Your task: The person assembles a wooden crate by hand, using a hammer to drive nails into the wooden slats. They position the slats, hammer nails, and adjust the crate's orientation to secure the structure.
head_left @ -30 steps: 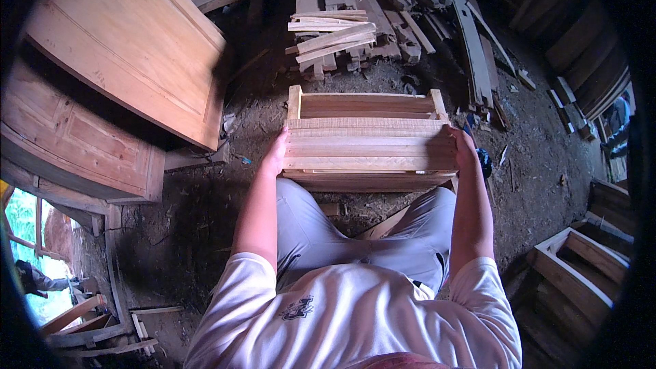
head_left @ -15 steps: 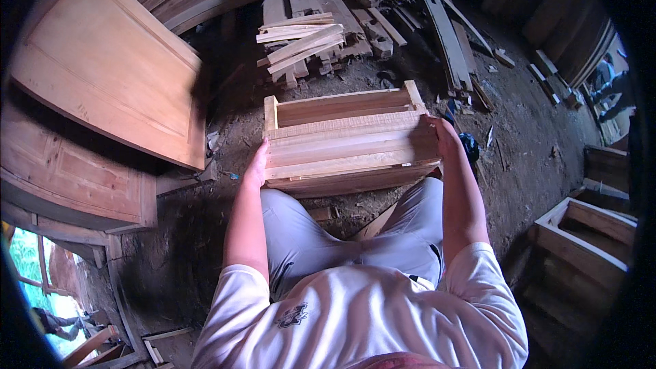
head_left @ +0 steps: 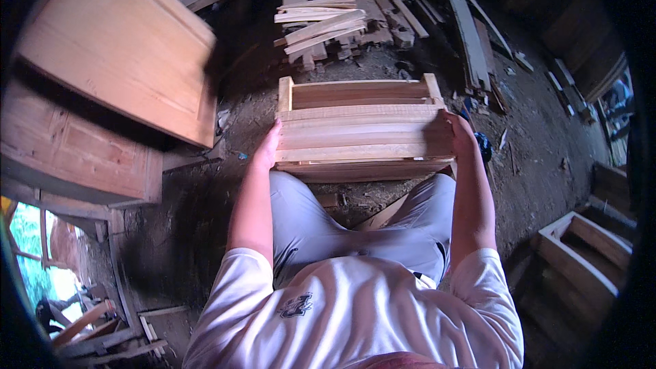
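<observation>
In front of my knees is a pale wooden frame (head_left: 362, 135), shaped like a small box, with slatted faces and short posts at its two far corners. My left hand (head_left: 268, 147) presses on its left end, the fingers mostly hidden by the wood. At the opposite end, my right hand (head_left: 460, 133) grips the near right edge, with its fingers curled over the upper corner. The frame's lower near edge lies just above my thighs, and whether it rests on them I cannot tell.
Large wooden panels (head_left: 123, 48) stand at the left. A pile of thin wood strips (head_left: 324, 24) and boards lies beyond the frame. Open wooden boxes (head_left: 581, 253) sit at the right. Dark blue items (head_left: 482, 145) lie on the dirt floor (head_left: 519, 184) near my right hand.
The view has shifted, so the surroundings sit farther right and higher. The frame looks more level than before. Both hands keep their places at its ends.
</observation>
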The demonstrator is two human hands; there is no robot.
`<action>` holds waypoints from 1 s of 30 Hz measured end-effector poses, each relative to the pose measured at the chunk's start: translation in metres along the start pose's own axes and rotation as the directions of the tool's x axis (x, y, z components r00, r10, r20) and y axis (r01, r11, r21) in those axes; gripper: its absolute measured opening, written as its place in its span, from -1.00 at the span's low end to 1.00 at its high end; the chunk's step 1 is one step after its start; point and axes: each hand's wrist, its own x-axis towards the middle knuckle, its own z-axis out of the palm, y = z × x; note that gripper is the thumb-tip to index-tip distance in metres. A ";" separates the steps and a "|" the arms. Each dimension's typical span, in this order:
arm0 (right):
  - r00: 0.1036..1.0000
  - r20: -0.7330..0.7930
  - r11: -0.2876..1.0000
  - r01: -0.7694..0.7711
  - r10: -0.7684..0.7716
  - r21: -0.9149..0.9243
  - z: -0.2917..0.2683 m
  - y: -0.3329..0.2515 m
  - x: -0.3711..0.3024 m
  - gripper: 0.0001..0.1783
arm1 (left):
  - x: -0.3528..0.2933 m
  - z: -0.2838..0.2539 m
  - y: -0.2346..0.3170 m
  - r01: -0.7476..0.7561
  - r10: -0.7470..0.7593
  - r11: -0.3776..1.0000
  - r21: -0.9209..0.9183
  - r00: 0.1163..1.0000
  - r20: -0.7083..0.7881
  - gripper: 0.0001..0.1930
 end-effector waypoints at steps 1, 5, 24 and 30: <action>1.000 0.015 1.000 0.020 -0.020 -0.004 0.002 0.003 0.003 -0.57 | 0.005 -0.005 -0.001 0.007 -0.007 1.000 0.000 1.000 -0.005 -0.18; 0.998 0.045 0.996 0.036 -0.032 -0.082 0.061 0.000 -0.038 -0.54 | 0.021 -0.053 -0.024 -0.031 0.033 0.999 0.038 0.997 -0.073 -0.15; 0.911 -0.011 0.709 0.314 -0.413 -0.631 0.059 0.006 -0.021 -0.44 | 0.008 -0.031 -0.017 -0.207 0.290 0.923 0.324 0.929 -0.232 -0.16; 0.890 -0.034 0.679 0.322 -0.455 -0.660 0.053 0.008 -0.024 -0.42 | -0.017 0.002 0.002 -0.118 0.210 0.944 0.307 0.935 -0.286 -0.22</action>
